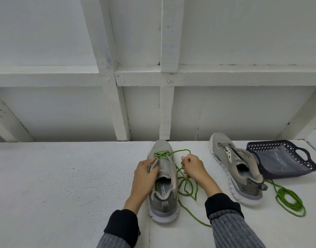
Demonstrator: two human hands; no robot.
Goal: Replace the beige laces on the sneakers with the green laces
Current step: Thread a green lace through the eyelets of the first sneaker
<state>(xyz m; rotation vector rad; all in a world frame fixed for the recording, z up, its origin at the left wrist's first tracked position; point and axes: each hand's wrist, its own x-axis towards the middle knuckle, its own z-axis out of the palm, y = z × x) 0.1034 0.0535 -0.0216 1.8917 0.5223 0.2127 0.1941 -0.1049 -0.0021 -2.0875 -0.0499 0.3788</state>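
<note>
Overhead, white beams frame the white table (64,176) where left fingers (151,170) grip a sneaker (163,176), right fingers (186,161) pinching green lace (182,151).

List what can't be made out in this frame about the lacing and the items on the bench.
Head view only:
- Green lace end: hidden inside the right hand.
- Left hand fingers: tips hidden behind the near sneaker tongue.
- Far sneaker eyelets: too small to tell whether any lace remains.
- Basket: contents unclear, a clear bag glares.
- Beige laces: not in view.
</note>
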